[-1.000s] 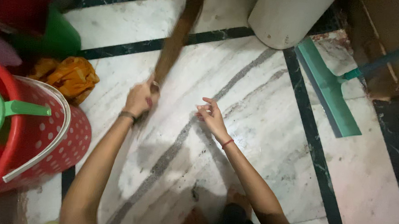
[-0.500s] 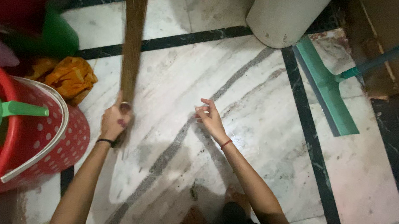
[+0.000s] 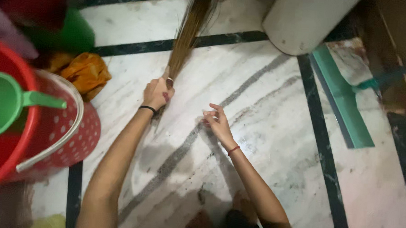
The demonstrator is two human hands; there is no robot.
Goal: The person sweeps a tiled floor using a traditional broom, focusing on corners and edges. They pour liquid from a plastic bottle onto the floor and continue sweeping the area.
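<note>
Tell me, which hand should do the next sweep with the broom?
Probably the left hand: it already grips the stick broom at its bound end, bristles fanning over the marble floor. The right hand hovers empty beside it, fingers loosely curled.

Home washing area: veined marble floor (image 3: 266, 130) with dark inlay strips, red polka-dot bucket (image 3: 69, 135), green mug (image 3: 5, 103), green floor squeegee (image 3: 342, 102), stick broom (image 3: 188, 33).

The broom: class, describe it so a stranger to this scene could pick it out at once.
Start at the marble floor with dark inlaid stripes. The left hand grips a bundle of thin brown bristles, the broom, fanning toward the top edge. Unlike the green squeegee on the right, it has no flat blade.
</note>
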